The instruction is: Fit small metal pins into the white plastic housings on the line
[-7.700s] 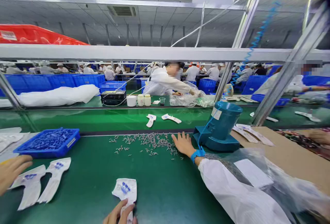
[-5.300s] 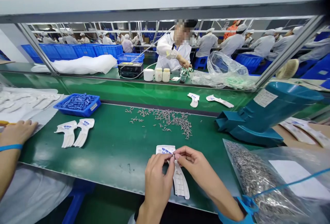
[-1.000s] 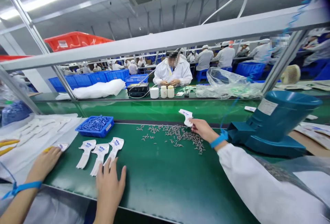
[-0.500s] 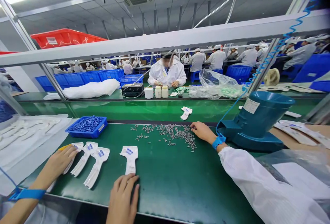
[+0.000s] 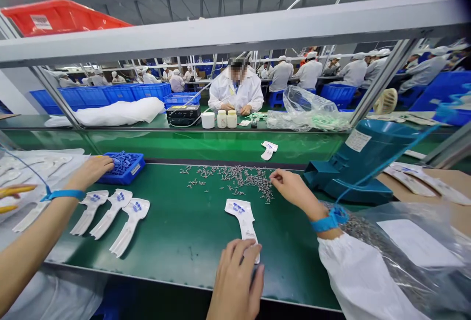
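A white plastic handle shell [image 5: 243, 219] with blue pieces in its wide end lies on the green bench. My left hand [image 5: 237, 276] has its fingers over the shell's lower end, with the thumb at its right side. My right hand [image 5: 289, 187] is closed in a pinch at the right edge of a spread of small metal screws [image 5: 246, 177]; whatever sits between its fingertips is too small to make out. Three similar white shells [image 5: 128, 226] lie in a row to the left.
At left, a co-worker's hand [image 5: 91, 170] reaches to a blue tray [image 5: 128, 176] of blue parts. Another shell [image 5: 269, 150] lies beyond the screws. To the right stand a teal machine [image 5: 364, 163] and a plastic bag [image 5: 405, 241]. A person [image 5: 237, 89] sits opposite.
My left hand and the shell under it have moved right, nearer the screws. My right hand stays by the screws. The co-worker's hand went from the shells to the blue tray. The view has tilted down.
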`<action>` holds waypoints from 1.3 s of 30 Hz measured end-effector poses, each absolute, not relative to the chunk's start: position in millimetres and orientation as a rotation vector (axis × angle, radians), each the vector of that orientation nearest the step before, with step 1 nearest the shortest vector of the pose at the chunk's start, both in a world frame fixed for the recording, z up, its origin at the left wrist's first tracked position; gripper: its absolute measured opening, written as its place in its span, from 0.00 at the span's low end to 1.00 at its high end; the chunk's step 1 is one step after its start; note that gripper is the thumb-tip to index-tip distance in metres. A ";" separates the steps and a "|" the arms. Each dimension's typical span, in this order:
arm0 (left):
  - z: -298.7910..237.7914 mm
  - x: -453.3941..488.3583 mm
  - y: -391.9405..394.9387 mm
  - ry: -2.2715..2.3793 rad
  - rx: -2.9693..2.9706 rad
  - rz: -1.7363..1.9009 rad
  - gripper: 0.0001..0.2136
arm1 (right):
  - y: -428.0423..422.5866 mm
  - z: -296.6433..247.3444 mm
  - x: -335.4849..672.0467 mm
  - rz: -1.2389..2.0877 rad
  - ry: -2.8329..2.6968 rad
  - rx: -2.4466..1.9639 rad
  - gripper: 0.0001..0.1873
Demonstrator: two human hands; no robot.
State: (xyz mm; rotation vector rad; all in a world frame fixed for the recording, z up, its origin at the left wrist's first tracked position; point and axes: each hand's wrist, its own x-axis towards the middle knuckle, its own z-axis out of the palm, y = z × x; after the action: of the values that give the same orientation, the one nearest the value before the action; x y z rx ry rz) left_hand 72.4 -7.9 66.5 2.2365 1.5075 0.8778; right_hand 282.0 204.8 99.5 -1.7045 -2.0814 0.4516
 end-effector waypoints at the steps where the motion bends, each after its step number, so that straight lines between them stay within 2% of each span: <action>1: 70.9 73.3 -4.9 1.504 2.209 0.901 0.16 | 193.7 100.3 278.6 0.473 -2.080 -1.686 0.08; 4: 77.6 75.7 3.7 1.548 2.104 1.025 0.13 | 153.6 101.7 264.8 0.700 -2.020 -1.555 0.09; 9: 74.8 81.3 10.5 1.590 1.978 1.292 0.08 | 88.0 100.7 236.7 1.450 -1.674 -1.212 0.13; 17: 70.1 73.9 11.9 1.674 2.002 1.433 0.06 | 69.4 94.0 218.2 1.743 -1.372 -1.085 0.19; 24: 70.6 66.8 14.3 1.622 2.140 1.428 0.04 | 71.3 102.0 223.8 1.727 -1.529 -1.147 0.17; 28: 69.7 64.3 15.2 1.642 2.116 1.301 0.05 | 76.2 104.4 227.5 1.427 -1.898 -1.232 0.13; 30: 66.9 63.3 15.1 1.695 2.128 1.164 0.13 | 79.3 103.9 227.2 1.232 -2.056 -1.335 0.12; 33: 61.3 62.6 15.1 1.730 2.184 0.923 0.26 | 83.4 103.3 223.8 1.113 -2.193 -1.441 0.09; 39: 58.2 63.3 17.5 1.725 2.153 0.731 0.28 | 84.8 109.0 216.9 0.925 -2.356 -1.549 0.09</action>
State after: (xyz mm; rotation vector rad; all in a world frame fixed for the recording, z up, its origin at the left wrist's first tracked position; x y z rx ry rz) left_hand 63.3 17.5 58.2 2.1527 1.7248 0.7312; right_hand 216.9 84.8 109.0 -1.5485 -2.3560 0.9253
